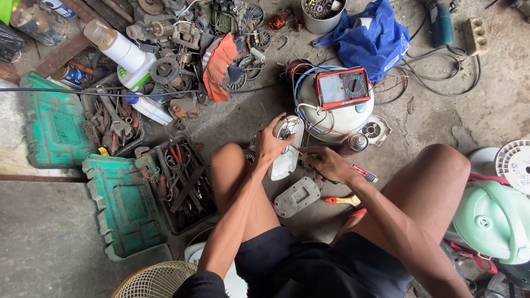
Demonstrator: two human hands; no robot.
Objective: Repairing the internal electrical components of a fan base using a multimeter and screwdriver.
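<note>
1. Rough grey concrete floor (pixel 486 110) carries everything; the person sits on it with bare knees apart.
2. Between the knees, the left hand (pixel 269 144) is closed around a white oval plastic appliance housing (pixel 286 157), tilted up, its wired top end exposed.
3. Just right of it, the right hand (pixel 330 164) grips a thin red-and-white-handled screwdriver (pixel 365 174), tip aimed at the housing's open end.
4. Judging by this, the housing is already opened: a grey metal cover plate (pixel 297 197) lies loose just below the hands, and wires remain attached.
5. Beyond the hands, a red-framed multimeter (pixel 343 87) rests on a round white motor body (pixel 334 113).
6. Left of the left hand sit open green plastic tool cases (pixel 124 212) and oily metal tools.
7. An orange-handled tool (pixel 343 200) lies below the right hand.
</note>
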